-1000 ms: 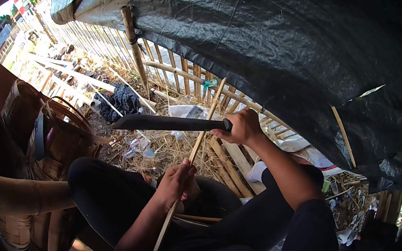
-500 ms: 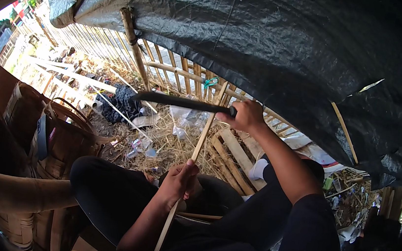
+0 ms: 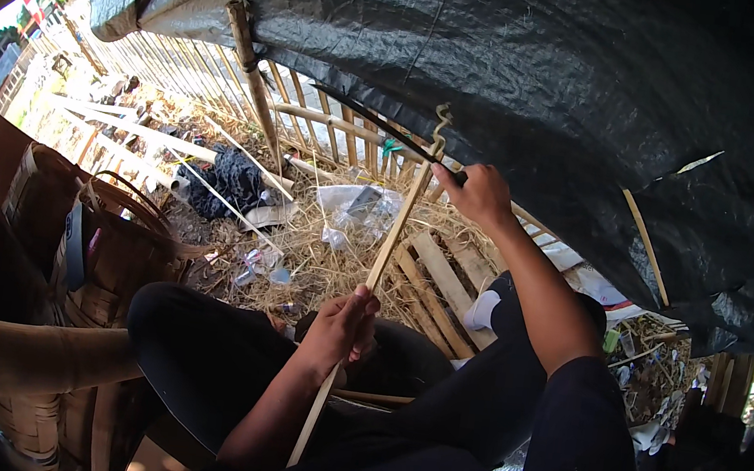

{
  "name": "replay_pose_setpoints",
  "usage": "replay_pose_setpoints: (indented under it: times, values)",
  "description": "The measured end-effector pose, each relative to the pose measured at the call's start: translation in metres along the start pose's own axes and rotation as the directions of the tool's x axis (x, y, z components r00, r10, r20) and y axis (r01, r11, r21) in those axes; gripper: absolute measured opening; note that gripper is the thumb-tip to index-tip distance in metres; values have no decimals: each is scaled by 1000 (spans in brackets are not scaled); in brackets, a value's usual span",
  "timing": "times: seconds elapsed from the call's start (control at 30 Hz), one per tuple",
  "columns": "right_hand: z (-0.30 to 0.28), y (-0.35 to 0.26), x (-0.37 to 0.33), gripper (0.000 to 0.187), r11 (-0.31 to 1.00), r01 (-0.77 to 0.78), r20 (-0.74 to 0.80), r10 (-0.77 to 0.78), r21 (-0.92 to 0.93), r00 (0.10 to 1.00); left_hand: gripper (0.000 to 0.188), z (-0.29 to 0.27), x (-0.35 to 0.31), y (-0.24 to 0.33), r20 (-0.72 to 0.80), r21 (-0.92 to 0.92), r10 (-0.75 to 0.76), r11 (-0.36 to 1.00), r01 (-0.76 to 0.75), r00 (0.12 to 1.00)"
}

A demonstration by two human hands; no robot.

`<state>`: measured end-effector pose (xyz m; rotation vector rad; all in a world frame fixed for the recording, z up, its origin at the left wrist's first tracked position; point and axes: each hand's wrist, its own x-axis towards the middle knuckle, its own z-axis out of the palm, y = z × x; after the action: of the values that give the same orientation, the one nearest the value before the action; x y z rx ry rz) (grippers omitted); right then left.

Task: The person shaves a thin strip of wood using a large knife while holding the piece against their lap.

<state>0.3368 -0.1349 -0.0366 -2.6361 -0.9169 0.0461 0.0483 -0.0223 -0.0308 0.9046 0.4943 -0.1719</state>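
Note:
My left hand [image 3: 337,331] is closed around the middle of a long pale bamboo strip [image 3: 399,225], which slants from my lap away to the upper right. In my right hand [image 3: 482,197] is the dark handle of a long-bladed knife [image 3: 379,122], its blade pointing to the upper left. The blade lies across the strip close to its far end. A thin curled shaving [image 3: 442,129] rises from that end, beside the blade. The tip of the strip is partly hidden by the knife and fingers.
A bamboo fence [image 3: 323,136] and a black tarpaulin [image 3: 544,78] stand beyond my hands. Straw, plastic litter [image 3: 359,210] and wooden slats [image 3: 447,276] lie on the ground. At the left are a woven basket [image 3: 119,253] and a thick bamboo pole [image 3: 37,360].
The knife has moved away from me along the strip toward its far end, and its blade has tilted up at the left. A curled shaving now shows there. My left hand has barely moved.

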Motion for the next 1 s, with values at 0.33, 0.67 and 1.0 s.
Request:
replay_pose_setpoints:
  times: [0.33,0.67,1.0]
  values:
    - [18,-4,-13,72,888,455,-132,-460,-67,878,38,0,-7,5,-5,-176,-47,983,46,999]
    - [22,-23,-29,79,889,457,-38,-458,-36,888,38,-4,-7,4,-15,-223,-54,973,50,998]
    - [17,9,-6,64,981,100,-99,-84,165,991,36,6,-2,-1,48,-215,-107,970,115,993]
